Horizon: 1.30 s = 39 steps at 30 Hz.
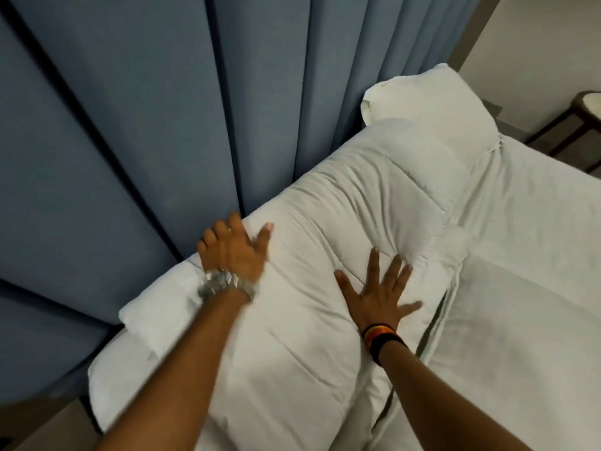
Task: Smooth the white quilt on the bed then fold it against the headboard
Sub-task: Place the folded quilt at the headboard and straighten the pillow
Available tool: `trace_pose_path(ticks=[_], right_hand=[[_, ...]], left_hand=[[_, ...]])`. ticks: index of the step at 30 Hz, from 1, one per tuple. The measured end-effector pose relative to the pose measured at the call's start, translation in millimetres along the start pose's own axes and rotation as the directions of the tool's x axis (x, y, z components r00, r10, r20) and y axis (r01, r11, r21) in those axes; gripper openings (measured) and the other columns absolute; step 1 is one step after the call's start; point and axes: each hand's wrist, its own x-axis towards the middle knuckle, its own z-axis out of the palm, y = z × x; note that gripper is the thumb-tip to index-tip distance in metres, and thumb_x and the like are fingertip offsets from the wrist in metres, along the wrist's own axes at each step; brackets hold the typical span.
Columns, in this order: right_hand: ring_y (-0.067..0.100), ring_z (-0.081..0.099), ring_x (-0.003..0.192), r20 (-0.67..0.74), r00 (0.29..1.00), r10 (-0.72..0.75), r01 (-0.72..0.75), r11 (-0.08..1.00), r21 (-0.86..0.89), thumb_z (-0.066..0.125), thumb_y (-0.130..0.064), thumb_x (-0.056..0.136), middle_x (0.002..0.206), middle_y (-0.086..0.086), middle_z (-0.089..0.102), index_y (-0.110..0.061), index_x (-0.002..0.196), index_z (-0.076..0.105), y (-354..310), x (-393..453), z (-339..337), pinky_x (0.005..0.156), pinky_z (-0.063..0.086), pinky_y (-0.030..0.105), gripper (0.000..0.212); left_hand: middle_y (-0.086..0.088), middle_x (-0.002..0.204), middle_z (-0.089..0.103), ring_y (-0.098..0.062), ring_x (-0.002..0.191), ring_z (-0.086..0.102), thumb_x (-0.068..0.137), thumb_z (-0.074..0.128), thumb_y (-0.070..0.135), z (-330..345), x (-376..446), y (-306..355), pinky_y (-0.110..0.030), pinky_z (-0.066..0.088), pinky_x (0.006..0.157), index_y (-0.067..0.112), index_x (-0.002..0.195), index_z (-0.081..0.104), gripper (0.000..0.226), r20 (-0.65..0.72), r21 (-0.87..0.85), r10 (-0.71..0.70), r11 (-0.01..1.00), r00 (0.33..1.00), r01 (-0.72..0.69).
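Observation:
The white quilt (344,209) lies folded in a thick band along the blue padded headboard (136,125), on top of the bed (527,288). My left hand (232,249) presses flat on the quilt's far edge where it meets the headboard, slightly blurred, fingers apart. My right hand (379,291) rests palm down with fingers spread on the middle of the folded quilt, which creases around it. Neither hand holds any fabric.
A white pillow (432,99) sticks out from under the quilt at the far end, another (153,310) at the near left. A dark wooden bedside stand (575,125) is at the far right by a pale wall.

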Motion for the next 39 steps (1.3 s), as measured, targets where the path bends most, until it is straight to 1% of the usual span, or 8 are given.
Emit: trace_pose_path(ticks=[3,7,12,18,25,28,31,39], right_hand=[[0.038,-0.031,0.154,0.06,0.984,0.166,-0.175,0.967,0.186,0.047,-0.104,0.064,0.162,-0.008,-0.046,-0.064,0.153,-0.019,5.6,-11.5,1.9,0.112,0.005,0.086,0.118],[0.05,-0.001,0.156,0.108,0.971,0.212,-0.237,0.909,0.344,0.064,-0.097,0.059,0.164,-0.01,-0.041,-0.066,0.153,-0.013,-0.5,-13.6,-5.6,0.116,0.022,0.076,0.126],[0.038,0.015,0.158,0.003,0.993,0.12,-0.097,0.789,0.606,0.08,-0.081,0.061,0.172,-0.014,-0.017,-0.067,0.155,0.01,-8.7,-20.7,-30.3,0.123,0.03,0.056,0.118],[0.023,0.011,0.16,-0.036,0.999,-0.002,0.028,0.653,0.756,0.079,-0.083,0.062,0.173,-0.007,-0.013,-0.074,0.15,0.013,-52.4,-8.2,-25.2,0.126,0.028,0.051,0.11],[0.025,0.003,0.158,-0.16,0.981,0.109,-0.027,0.895,0.446,0.054,-0.104,0.059,0.169,-0.003,0.011,-0.04,0.143,0.049,-33.5,-8.0,-41.8,0.123,0.008,0.07,0.106],[0.027,-0.002,0.161,-0.421,0.897,-0.132,0.276,0.913,0.301,0.041,-0.103,0.068,0.174,0.0,0.006,-0.039,0.151,0.045,-75.7,36.5,-79.3,0.12,-0.008,0.071,0.104],[0.036,-0.015,0.16,-0.312,0.853,-0.42,0.413,0.906,-0.092,0.028,-0.105,0.07,0.176,0.002,-0.007,-0.05,0.16,0.025,-131.4,101.6,-97.3,0.11,-0.019,0.079,0.106],[0.025,-0.031,0.156,-0.03,0.974,-0.223,0.204,0.934,-0.292,0.008,-0.108,0.067,0.172,-0.012,-0.025,-0.059,0.159,-0.003,-26.2,132.0,2.8,0.104,-0.014,0.086,0.105]], left_hand=[[-0.017,0.156,0.047,-0.043,0.138,0.048,0.068,0.038,0.102,-0.1,43.5,0.3,-0.055,0.039,0.114,0.016,0.155,0.038,0.122,0.409,-0.127,-0.094,0.979,0.908,0.159],[-0.012,0.139,0.063,-0.038,0.119,0.062,0.049,0.048,0.108,8.5,36.5,5.2,-0.045,0.051,0.093,0.019,0.139,0.057,0.127,0.476,-0.183,-0.093,0.962,0.875,0.202],[-0.002,0.076,0.069,-0.029,0.074,0.069,0.057,0.067,0.093,-13.1,28.4,29.5,-0.042,0.059,0.07,0.018,0.076,0.067,0.077,0.226,-0.334,0.07,0.943,0.971,0.01],[0.003,0.064,0.062,-0.033,0.066,0.065,0.054,0.047,0.108,-70.9,56.0,42.0,-0.033,0.042,0.055,0.035,0.07,0.061,0.076,-0.235,-0.148,0.273,0.939,0.933,-0.312],[-0.021,0.155,0.045,-0.041,0.142,0.041,0.084,0.007,0.086,-4.1,-24.5,4.4,-0.058,0.025,0.119,0.009,0.162,0.024,0.112,0.122,0.149,0.303,0.936,0.945,-0.32],[-0.019,0.173,0.009,-0.043,0.159,0.005,0.09,0.003,0.084,22.6,-53.6,2.8,-0.069,0.002,0.122,0.013,0.166,0.004,0.103,0.101,0.183,0.328,0.922,0.939,-0.341],[-0.018,0.174,0.002,-0.047,0.158,-0.001,0.094,0.014,0.082,33.0,-68.6,6.5,-0.076,0.0,0.119,0.024,0.167,0.007,0.093,0.029,0.184,0.397,0.9,0.917,-0.396],[-0.014,0.174,0.009,-0.049,0.157,0.004,0.081,0.041,0.089,105.6,-106.1,-19.3,-0.079,-0.001,0.116,0.032,0.164,0.023,0.102,-0.069,0.205,0.526,0.839,0.847,-0.504]])
